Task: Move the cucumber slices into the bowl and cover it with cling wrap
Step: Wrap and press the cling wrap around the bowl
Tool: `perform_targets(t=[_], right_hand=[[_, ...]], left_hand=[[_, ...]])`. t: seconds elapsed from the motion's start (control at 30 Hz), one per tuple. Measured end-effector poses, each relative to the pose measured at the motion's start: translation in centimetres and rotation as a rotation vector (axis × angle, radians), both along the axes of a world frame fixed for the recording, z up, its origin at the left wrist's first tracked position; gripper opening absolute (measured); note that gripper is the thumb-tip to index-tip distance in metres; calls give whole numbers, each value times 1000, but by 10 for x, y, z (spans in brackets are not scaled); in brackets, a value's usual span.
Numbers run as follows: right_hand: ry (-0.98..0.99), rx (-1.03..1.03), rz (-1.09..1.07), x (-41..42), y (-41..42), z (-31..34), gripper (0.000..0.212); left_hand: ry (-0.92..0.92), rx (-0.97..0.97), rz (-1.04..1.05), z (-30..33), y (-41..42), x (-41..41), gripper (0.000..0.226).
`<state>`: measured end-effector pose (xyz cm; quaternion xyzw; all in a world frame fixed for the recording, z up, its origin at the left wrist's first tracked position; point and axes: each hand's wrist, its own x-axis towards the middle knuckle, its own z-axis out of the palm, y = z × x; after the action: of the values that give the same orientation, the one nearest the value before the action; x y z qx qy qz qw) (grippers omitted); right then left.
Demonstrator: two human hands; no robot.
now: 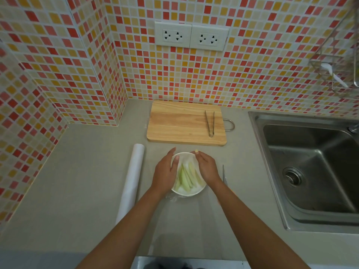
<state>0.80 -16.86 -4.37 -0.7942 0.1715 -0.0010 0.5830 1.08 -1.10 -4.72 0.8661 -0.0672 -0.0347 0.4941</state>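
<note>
My left hand (165, 172) lies flat with fingers stretched out against the left side of the white bowl (187, 192), pressing rather than gripping anything. My right hand (206, 167) rests on the bowl's right rim, its fingertips (196, 151) pinched together at the far edge; whether they hold cling film there, I cannot tell. Between my hands, the pale green cucumber slices (185, 178) lie inside the bowl, and a clear film seems to wrinkle at its near edge. Just left of my left forearm lies the cling wrap roll (131, 182). Beyond my hands sits the wooden cutting board (180, 123) with metal tongs (210, 123) on it. Just right of my right wrist lies a thin blade (224, 174). Further right is the steel sink (310, 167).
</note>
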Motion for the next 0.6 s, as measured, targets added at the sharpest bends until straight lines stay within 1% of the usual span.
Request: perform_targets(t=[0.03, 0.13, 0.2, 0.33, 0.43, 0.5, 0.57, 0.6], right_hand=[[23, 6, -23, 1, 0, 0, 35], [60, -20, -49, 1, 3, 2, 54], [66, -57, -48, -1, 5, 4, 60], [66, -182, -73, -7, 9, 7, 58], [65, -376, -81, -10, 3, 10, 62], [-40, -426, -47, -9, -1, 16, 57], [-109, -394, 59, -5, -3, 21, 48], [-117, -360, 119, -3, -2, 21, 45]], left_hand=[[17, 9, 1, 0, 0, 0, 46], [37, 34, -10, 1, -1, 1, 49], [34, 79, -13, -1, 0, 1, 51], [36, 225, 15, -1, 2, 3, 58], [-89, 298, -10, 5, 3, 9, 53], [-202, 268, -4, 11, 4, 10, 46], [-266, 183, 51, 12, 3, -2, 43], [-266, 133, 84, 10, 0, -13, 43]])
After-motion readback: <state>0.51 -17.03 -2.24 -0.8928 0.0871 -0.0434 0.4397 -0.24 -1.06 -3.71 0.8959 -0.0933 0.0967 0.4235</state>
